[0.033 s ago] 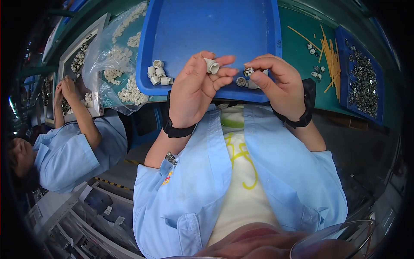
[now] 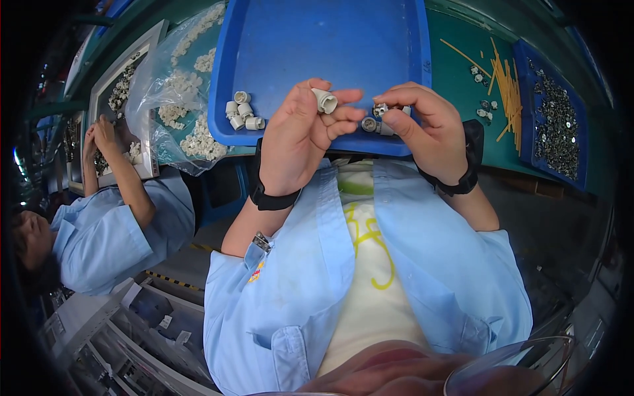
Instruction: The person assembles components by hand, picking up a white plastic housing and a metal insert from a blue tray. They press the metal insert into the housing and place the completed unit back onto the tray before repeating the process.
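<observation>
My left hand (image 2: pixel 300 129) is above the near side of a blue tray (image 2: pixel 323 39). Its thumb and index finger pinch a white hollow cylindrical sleeve (image 2: pixel 324 101), open end turned toward the right, while the other fingers stretch out and blur a little. To the right, my right hand (image 2: pixel 429 129) grips a small metal-and-white part (image 2: pixel 380 109) between thumb and fingertips. The two pieces are apart. Under my right hand, several white sleeves (image 2: pixel 369 125) lie in the tray, partly covered. More white sleeves (image 2: pixel 243 109) are grouped in its near left corner.
Left of the tray lies a clear plastic bag (image 2: pixel 155 89) with many small white parts. Thin wooden sticks (image 2: pixel 507 92) and a blue bin (image 2: pixel 555 125) of small metal parts are at the right. Further left, a co-worker's hands (image 2: pixel 100 135) work over a white-framed tray (image 2: pixel 146 142).
The outstretched fingers of my left hand have shifted slightly, and the white sleeve has turned a little. My right hand looks the same.
</observation>
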The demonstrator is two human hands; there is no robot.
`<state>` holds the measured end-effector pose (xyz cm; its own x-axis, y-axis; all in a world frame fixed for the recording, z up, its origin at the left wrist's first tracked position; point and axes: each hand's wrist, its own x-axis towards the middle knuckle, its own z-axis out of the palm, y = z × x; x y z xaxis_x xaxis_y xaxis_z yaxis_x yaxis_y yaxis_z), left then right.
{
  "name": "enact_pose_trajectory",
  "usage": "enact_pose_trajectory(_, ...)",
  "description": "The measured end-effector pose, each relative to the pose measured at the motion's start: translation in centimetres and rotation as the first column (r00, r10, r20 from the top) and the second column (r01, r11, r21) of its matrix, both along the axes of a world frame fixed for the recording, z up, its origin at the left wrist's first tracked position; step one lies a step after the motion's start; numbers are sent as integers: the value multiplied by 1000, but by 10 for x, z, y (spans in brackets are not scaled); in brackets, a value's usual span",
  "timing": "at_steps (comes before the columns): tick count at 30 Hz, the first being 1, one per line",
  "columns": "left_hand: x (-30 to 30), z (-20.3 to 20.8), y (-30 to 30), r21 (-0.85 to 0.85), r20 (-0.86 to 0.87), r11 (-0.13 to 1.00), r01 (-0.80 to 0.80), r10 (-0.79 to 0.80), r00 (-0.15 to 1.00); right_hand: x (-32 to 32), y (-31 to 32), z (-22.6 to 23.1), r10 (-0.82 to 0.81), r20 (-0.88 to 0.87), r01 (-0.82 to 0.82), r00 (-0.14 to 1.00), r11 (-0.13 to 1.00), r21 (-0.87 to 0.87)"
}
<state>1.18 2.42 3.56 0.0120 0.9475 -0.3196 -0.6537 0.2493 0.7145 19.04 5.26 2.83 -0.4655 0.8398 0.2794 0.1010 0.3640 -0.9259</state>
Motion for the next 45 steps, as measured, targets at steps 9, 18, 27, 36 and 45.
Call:
enact_pose_trajectory(9,-17,-21,-5,245,23,917,315,-330,944,-10,-5,8,-17,1,16,1000,980,199)
enact_pose_trajectory(18,-1,-16,-17,235,-245,945,227,-168,955,-19,-8,10,-81,45,54,996,900,433)
enact_pose_trajectory(27,4,-18,-19,354,-311,909,218,-105,944,-19,-8,8,-136,45,94,990,853,513)
enact_pose_trajectory(36,3,-23,-21,378,-213,903,203,-129,968,-15,-8,4,-39,-46,55,998,909,412)
enact_pose_trajectory(45,1,-23,-20,435,-257,876,209,-102,961,-14,-6,1,38,-82,-8,996,942,336)
